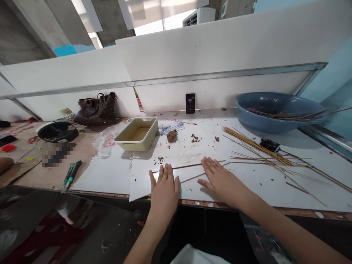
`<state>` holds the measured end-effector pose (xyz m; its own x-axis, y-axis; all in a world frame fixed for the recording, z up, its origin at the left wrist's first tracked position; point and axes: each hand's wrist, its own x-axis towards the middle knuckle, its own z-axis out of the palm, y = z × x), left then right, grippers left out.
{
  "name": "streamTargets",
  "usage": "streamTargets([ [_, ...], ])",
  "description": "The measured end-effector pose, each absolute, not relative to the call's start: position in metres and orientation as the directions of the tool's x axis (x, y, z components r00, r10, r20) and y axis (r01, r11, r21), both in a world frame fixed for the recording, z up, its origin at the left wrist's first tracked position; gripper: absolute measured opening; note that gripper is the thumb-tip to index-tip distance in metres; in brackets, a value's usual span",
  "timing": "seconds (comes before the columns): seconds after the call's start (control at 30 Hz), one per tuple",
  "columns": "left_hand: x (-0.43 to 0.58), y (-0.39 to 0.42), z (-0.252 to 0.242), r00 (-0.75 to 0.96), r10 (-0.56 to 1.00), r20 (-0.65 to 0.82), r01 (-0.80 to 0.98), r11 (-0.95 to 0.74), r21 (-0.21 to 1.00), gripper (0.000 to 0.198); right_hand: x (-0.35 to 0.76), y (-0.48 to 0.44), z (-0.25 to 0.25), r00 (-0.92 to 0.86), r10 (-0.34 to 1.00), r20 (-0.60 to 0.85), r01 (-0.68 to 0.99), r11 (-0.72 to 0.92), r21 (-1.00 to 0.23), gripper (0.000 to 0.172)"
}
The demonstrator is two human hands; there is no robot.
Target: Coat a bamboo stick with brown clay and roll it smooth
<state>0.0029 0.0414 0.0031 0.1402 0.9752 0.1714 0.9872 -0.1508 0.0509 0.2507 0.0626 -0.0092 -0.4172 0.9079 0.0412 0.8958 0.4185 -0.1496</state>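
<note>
My left hand lies flat, palm down, on a white board near the front edge of the bench. My right hand rests the same way to its right, with the fingers spread. Both hands hold nothing. A thin wooden stick lies just beyond my fingertips and passes under the right hand's fingers. Further right lies a loose heap of thin bamboo sticks. A lump of brown clay and scattered crumbs sit beyond my left hand.
A cream plastic tray stands behind the board, and a blue basin holding sticks sits at the back right. A phone leans against the white back wall. A brown handbag and green-handled tools lie on the wooden bench at left.
</note>
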Motion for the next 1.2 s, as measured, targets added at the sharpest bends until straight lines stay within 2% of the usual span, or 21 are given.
streamTargets([
  [0.13,0.000,0.028,-0.004,0.146,0.975,0.169,0.988,-0.153,0.028,0.059,0.257,0.045,-0.021,-0.422,0.903,0.077,0.891,0.429,-0.147,0.094],
  [0.33,0.007,0.064,0.011,0.102,0.985,0.137,0.987,-0.117,0.109,0.058,0.250,0.086,-0.009,-0.408,0.913,0.018,0.900,0.405,-0.160,0.089],
  [0.5,0.005,0.041,0.002,0.096,0.982,0.165,0.993,-0.105,0.050,0.058,0.247,0.070,-0.016,-0.377,0.923,0.077,0.910,0.384,-0.155,0.096],
  [0.63,-0.001,0.023,-0.003,0.115,0.984,0.132,0.993,-0.118,0.014,0.058,0.249,0.046,-0.025,-0.364,0.924,0.121,0.914,0.379,-0.144,0.094],
  [0.8,0.004,0.052,0.014,0.105,0.991,0.087,0.993,-0.109,0.040,0.056,0.247,0.073,-0.012,-0.368,0.927,0.064,0.914,0.374,-0.159,0.087],
  [0.93,0.007,0.064,0.019,0.095,0.990,0.100,0.994,-0.100,0.047,0.056,0.245,0.087,-0.002,-0.374,0.927,0.013,0.913,0.371,-0.168,0.089],
  [1.07,0.001,0.038,0.004,0.111,0.984,0.137,0.993,-0.114,0.015,0.057,0.250,0.066,-0.009,-0.388,0.920,0.051,0.907,0.391,-0.155,0.091],
  [1.2,-0.006,0.023,-0.005,0.099,0.992,0.082,0.994,-0.102,0.031,0.059,0.253,0.051,-0.014,-0.387,0.919,0.073,0.909,0.393,-0.140,0.093],
])
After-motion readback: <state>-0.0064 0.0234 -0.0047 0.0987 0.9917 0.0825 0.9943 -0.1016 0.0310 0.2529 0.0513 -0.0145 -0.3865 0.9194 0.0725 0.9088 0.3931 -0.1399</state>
